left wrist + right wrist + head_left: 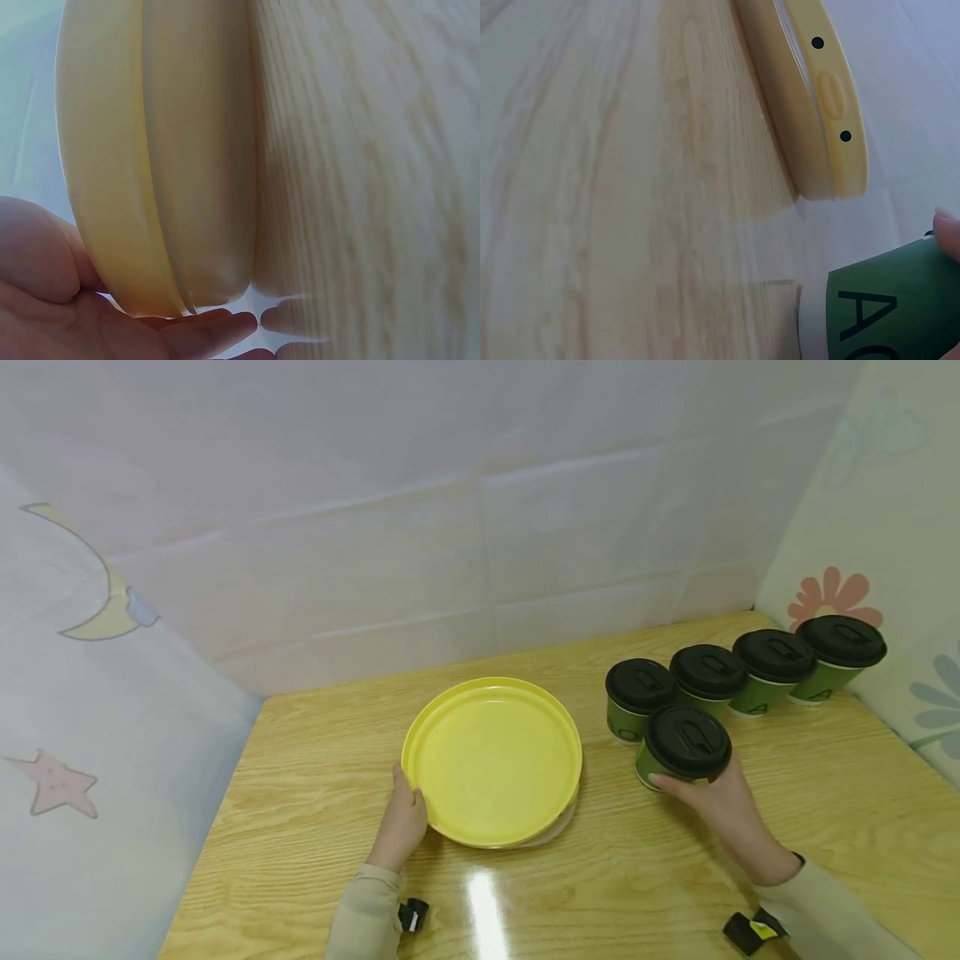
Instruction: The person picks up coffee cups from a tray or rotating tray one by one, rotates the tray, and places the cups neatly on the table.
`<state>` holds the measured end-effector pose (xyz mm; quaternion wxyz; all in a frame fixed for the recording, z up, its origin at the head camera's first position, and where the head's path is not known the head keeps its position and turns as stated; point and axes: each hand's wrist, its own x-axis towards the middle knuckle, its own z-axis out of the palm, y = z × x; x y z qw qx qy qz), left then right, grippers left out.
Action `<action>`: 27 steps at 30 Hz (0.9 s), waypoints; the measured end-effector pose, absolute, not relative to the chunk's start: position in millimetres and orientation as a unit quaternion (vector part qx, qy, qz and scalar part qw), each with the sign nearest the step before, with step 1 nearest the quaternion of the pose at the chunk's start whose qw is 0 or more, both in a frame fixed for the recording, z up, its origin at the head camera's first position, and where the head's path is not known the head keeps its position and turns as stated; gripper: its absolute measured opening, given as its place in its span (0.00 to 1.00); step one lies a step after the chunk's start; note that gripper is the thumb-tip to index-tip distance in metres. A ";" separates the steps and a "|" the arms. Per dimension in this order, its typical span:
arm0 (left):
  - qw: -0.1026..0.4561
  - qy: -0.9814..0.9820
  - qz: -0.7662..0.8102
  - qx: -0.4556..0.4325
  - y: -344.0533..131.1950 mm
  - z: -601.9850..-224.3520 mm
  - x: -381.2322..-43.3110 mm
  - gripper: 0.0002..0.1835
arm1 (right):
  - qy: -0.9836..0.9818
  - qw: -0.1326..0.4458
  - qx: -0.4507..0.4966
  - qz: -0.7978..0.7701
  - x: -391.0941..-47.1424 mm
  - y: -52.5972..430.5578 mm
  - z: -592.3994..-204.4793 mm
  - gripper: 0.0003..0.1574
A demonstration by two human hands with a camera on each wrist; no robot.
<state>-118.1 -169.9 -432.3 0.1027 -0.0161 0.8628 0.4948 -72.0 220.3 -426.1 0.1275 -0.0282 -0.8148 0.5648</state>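
A round yellow tray [491, 764] with a raised rim sits on a paler round base, like a turntable, at the middle of the wooden table. My left hand [405, 818] holds its left edge, the thumb at the rim; the left wrist view shows the fingers [214, 330] along the side. To the right, my right hand [723, 802] grips a green paper cup [647, 767] with a black lid [688, 741], thumb on the near side. In the right wrist view the cup's green wall [900, 300] carries dark letters, and its pale bottom edge is close to the tabletop.
Several more lidded green cups stand in a slanting row behind the held one, from the nearest cup [628, 720] to the farthest [825, 681] by the right wall. A pale cloth wall [375, 568] closes off the back. The wooden table [300, 793] extends left.
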 end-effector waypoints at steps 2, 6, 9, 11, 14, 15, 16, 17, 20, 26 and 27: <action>0.103 0.863 0.495 -0.014 -170.0 -432.5 -118.1 0.33 | -0.816 0.134 -0.026 0.562 -72.8 219.5 -426.8 0.52; 0.103 0.862 0.496 -0.013 -169.9 -432.1 -118.1 0.33 | -0.812 0.142 -0.023 0.566 -73.6 218.0 -426.8 0.51; 0.101 0.864 0.493 -0.012 -169.9 -431.2 -118.3 0.33 | -0.808 0.151 -0.016 0.569 -73.7 216.9 -427.0 0.50; 0.097 0.866 0.490 -0.009 -169.8 -430.4 -118.3 0.33 | -0.806 0.159 -0.009 0.570 -73.3 216.6 -427.4 0.51; 0.092 0.869 0.486 -0.006 -169.6 -429.5 -118.4 0.32 | -0.805 0.169 -0.003 0.569 -71.7 216.2 -427.7 0.52; 0.091 0.870 0.485 -0.006 -169.5 -429.0 -118.4 0.32 | -0.805 0.171 -0.001 0.568 -71.0 216.1 -427.5 0.52; 0.091 0.870 0.485 -0.007 -169.4 -428.9 -118.4 0.32 | -0.807 0.174 0.000 0.564 -70.3 216.0 -427.2 0.52; 0.092 0.869 0.485 -0.008 -169.5 -429.1 -118.4 0.32 | -0.808 0.177 0.000 0.562 -69.7 215.9 -426.9 0.52; 0.095 0.869 0.486 -0.012 -169.9 -429.6 -118.3 0.32 | -0.812 0.176 -0.002 0.557 -68.4 215.9 -425.8 0.52; 0.101 0.863 0.494 -0.011 -170.7 -431.5 -118.2 0.33 | -0.812 0.155 -0.022 0.562 -68.4 218.0 -425.7 0.54; 0.102 0.862 0.496 -0.011 -170.6 -431.5 -118.2 0.33 | -0.812 0.152 -0.025 0.563 -68.3 218.5 -426.1 0.54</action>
